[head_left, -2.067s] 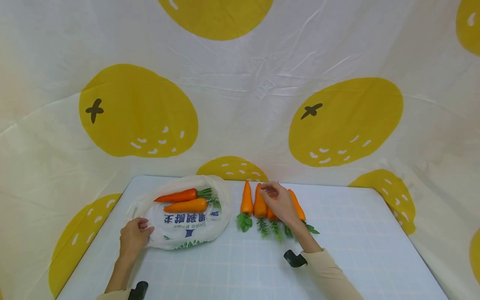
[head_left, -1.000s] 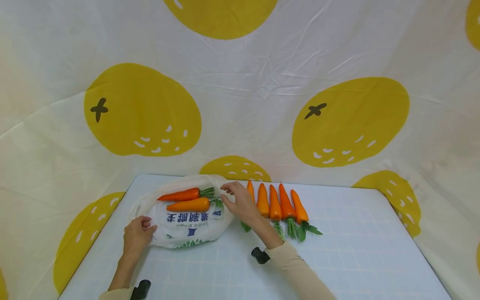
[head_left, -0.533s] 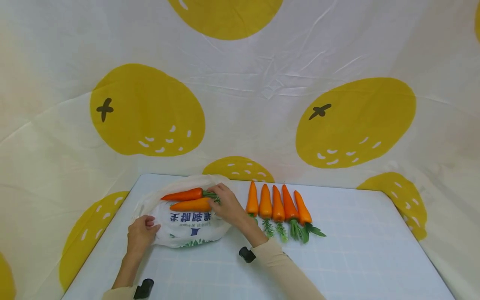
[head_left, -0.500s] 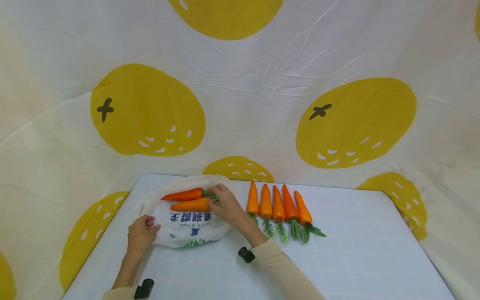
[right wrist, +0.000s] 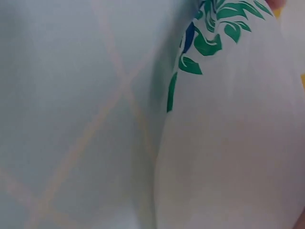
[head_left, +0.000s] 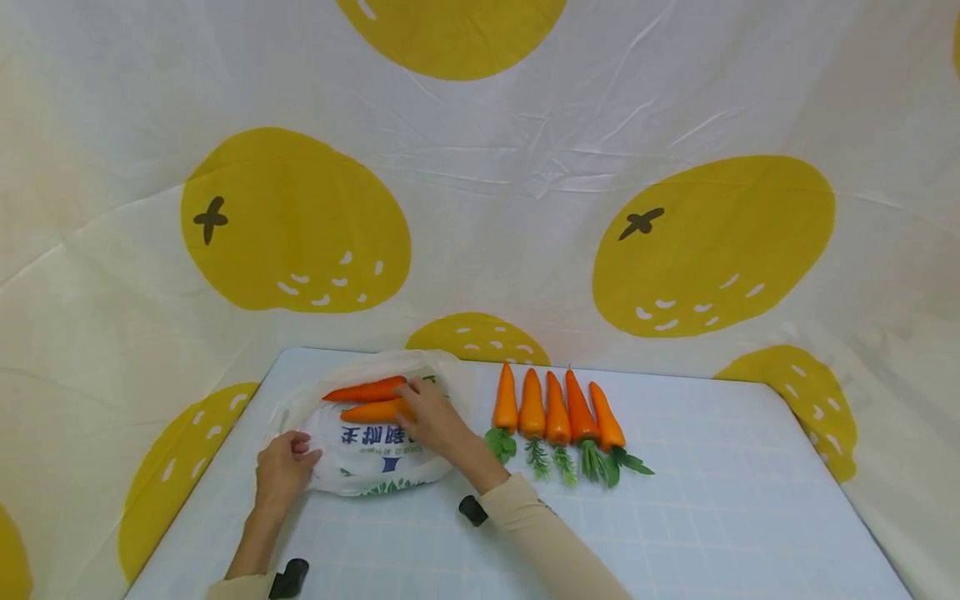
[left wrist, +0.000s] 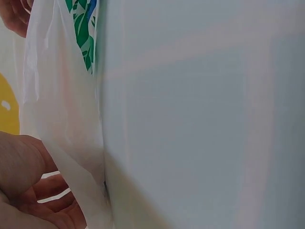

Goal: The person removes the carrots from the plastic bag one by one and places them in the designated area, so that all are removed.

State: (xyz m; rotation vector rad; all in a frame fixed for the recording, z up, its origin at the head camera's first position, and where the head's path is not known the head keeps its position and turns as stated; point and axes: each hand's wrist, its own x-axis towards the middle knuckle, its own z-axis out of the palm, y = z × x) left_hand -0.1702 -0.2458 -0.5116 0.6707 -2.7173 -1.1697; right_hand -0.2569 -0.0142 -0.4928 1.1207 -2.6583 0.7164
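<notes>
A white plastic bag (head_left: 360,479) printed with blue characters and green leaves lies at the table's left, its mouth spread. A red-orange carrot (head_left: 363,391) and an orange carrot (head_left: 371,412) lie side by side on the bag, tips to the left. My left hand (head_left: 281,471) pinches the bag's near left rim; the left wrist view has its fingers behind the thin plastic (left wrist: 66,105). Over the crown ends of both carrots bends my right hand (head_left: 435,421), fingers by the red-orange one and thumb by the orange one. It hides their greens, and its exact contact is unclear.
Right of the bag several carrots stand in a row, tips pointing away, among them an orange carrot (head_left: 506,400) and a redder carrot (head_left: 579,408). They lie on a pale checked table (head_left: 675,500). Fruit-printed cloth (head_left: 480,233) rises behind.
From the carrot row my right hand has come left to the bag, then slid from the greens onto the crown ends. Both carrots there keep their place. My left hand stays at the rim.
</notes>
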